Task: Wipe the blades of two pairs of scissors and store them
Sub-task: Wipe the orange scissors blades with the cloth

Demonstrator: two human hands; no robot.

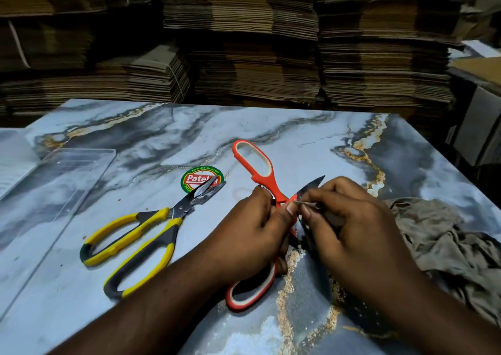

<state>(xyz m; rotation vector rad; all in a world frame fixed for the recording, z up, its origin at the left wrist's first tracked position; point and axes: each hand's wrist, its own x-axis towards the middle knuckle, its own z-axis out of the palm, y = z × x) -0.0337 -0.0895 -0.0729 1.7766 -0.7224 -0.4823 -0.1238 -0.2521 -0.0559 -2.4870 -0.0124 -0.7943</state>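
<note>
Hands together mid-tabletop: left hand [252,230] grips orange scissors [256,170] at the pivot, blades spread; right hand [349,219] pinches one blade. Yellow scissors [135,235] lie toward left edge, brown cloth [444,243] at right edge.

open scissors [253,181] mid-table, gripped by both hands | second scissors [141,227] lying to their left, blade tips on round sticker [202,179] | clear box [67,170] far left | crumpled cloth [444,243] right | cardboard stacks [244,43] behind table [162,132]

Dim, soft overhead light; sharp centre, wide-angle bending at edges.
</note>
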